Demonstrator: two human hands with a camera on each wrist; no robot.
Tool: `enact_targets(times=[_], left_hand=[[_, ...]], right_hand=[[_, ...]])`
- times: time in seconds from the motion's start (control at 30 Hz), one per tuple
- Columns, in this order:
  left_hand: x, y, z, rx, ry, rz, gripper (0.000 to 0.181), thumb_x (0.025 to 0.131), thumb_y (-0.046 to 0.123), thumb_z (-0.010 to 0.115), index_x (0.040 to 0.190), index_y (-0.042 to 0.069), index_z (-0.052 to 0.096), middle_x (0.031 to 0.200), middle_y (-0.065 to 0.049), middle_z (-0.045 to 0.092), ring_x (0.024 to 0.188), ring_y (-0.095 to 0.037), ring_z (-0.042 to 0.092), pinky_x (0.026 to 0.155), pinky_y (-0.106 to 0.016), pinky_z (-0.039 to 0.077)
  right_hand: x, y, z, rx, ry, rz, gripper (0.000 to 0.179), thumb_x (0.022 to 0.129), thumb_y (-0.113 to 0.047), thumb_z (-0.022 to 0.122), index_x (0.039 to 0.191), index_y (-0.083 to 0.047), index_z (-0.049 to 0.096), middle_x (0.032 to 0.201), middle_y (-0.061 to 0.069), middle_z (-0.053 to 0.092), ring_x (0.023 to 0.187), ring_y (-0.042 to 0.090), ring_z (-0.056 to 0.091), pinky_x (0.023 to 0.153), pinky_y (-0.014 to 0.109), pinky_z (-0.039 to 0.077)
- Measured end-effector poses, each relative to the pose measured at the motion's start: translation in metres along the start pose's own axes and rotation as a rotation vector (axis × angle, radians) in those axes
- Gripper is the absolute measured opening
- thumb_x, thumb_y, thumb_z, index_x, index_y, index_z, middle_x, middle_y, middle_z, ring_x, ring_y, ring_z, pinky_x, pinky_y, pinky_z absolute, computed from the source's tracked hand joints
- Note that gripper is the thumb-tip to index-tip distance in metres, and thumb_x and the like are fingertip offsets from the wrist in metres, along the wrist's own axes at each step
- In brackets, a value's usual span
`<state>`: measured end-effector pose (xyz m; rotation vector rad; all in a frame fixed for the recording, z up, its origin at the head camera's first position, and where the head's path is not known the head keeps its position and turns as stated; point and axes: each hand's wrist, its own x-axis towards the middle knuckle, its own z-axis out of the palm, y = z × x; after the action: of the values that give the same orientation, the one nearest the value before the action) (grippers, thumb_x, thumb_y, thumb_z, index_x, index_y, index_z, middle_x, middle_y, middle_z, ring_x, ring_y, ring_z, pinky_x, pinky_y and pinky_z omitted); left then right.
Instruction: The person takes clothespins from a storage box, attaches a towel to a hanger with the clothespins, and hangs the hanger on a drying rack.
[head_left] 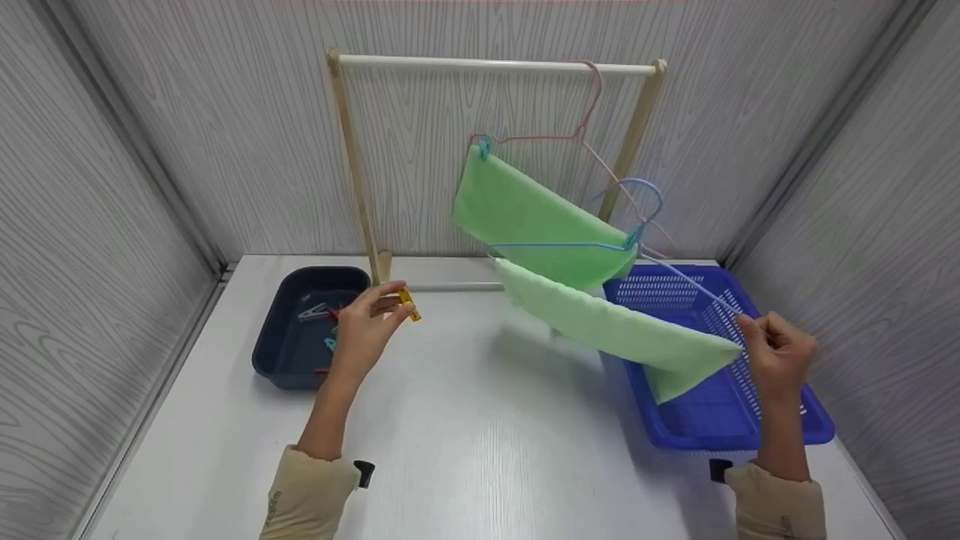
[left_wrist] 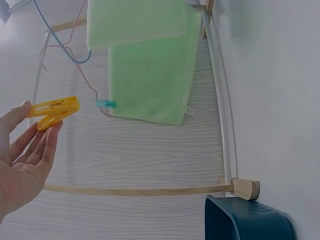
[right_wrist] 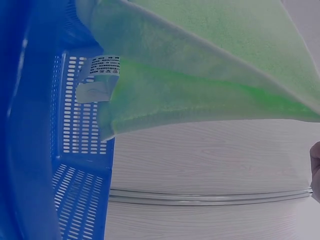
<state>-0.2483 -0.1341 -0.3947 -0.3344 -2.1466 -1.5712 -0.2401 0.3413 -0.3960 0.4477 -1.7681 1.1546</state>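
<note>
Sleeves [head_left: 307, 491] sit closest to the head camera, forearms reaching toward the far side over the white table [head_left: 480, 450]. Left hand [head_left: 367, 322] is by the right side of the dark bin [head_left: 274, 322], yellow clip [head_left: 409, 304] pinched between thumb and fingertips, narrow gap. Right hand [head_left: 780, 349] is raised over the right side of the blue basket [head_left: 814, 431], fingers curled tight on the near right end of the blue hanger [head_left: 555, 244]. Pale green cloth [head_left: 600, 315] spans from beside that hand to the hanger's far left end; can't tell if its corner is gripped too. Darker green cloth [head_left: 525, 202] hangs behind, off the pink hanger [head_left: 540, 137] on the rack [head_left: 495, 64]

Left wrist view: thumb on top of clip, bent fingers under it. Clip reads as light, stiff, sprung plastic; handle ends are the place to squeeze, off-centre it'd probably twist out

Right wrist view: basket wall is nearest, cloth drooping beside it with a white label [right_wrist: 102, 75]. Looks light and floppy, hard to damage, will swing; best held at a corner with the thin hanger. Only a sliver of right hand at the right edge, finger state unreadable from here
</note>
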Motion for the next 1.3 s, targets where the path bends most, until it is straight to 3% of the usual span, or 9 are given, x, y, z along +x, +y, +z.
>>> enact_targets(times=[0.2, 0.43, 0.9, 1.3], left_hand=[[-0.001, 0.011, 0.001, -0.023, -0.011, 0.049, 0.030, 0.081, -0.003, 0.067, 0.109, -0.010, 0.061, 0.102, -0.023, 0.062, 0.091, -0.033, 0.061, 0.085, -0.041, 0.046], [0.004, -0.023, 0.005, -0.023, -0.011, 0.110, 0.033, 0.081, 0.008, 0.070, 0.112, -0.001, 0.063, 0.101, -0.011, 0.065, 0.091, -0.019, 0.062, 0.083, -0.027, 0.047], [0.005, -0.014, 0.007, -0.059, -0.015, 0.110, 0.038, 0.081, 0.006, 0.069, 0.115, -0.006, 0.059, 0.104, -0.013, 0.064, 0.093, -0.020, 0.062, 0.085, -0.026, 0.046], [0.003, -0.007, 0.007, -0.076, -0.002, 0.119, 0.038, 0.081, 0.008, 0.069, 0.116, -0.003, 0.059, 0.109, -0.010, 0.063, 0.098, -0.017, 0.059, 0.087, -0.027, 0.045]], right_hand=[[-0.001, 0.010, 0.005, 0.025, 0.002, -0.002, 0.037, 0.078, 0.008, 0.066, 0.053, 0.006, 0.039, 0.050, -0.002, 0.034, 0.045, 0.002, 0.025, 0.041, 0.018, 0.016], [0.002, 0.009, 0.018, 0.076, -0.006, -0.048, 0.040, 0.078, 0.007, 0.067, 0.051, 0.003, 0.037, 0.048, -0.002, 0.031, 0.044, 0.003, 0.022, 0.042, 0.017, 0.014], [0.009, 0.009, 0.049, 0.158, -0.078, -0.006, 0.036, 0.078, 0.010, 0.064, 0.054, 0.003, 0.038, 0.052, -0.001, 0.032, 0.045, 0.005, 0.025, 0.042, 0.019, 0.018], [0.013, -0.021, 0.075, 0.255, -0.147, 0.036, 0.036, 0.081, 0.011, 0.058, 0.055, 0.005, 0.035, 0.053, -0.002, 0.031, 0.046, 0.004, 0.024, 0.040, 0.021, 0.016]])
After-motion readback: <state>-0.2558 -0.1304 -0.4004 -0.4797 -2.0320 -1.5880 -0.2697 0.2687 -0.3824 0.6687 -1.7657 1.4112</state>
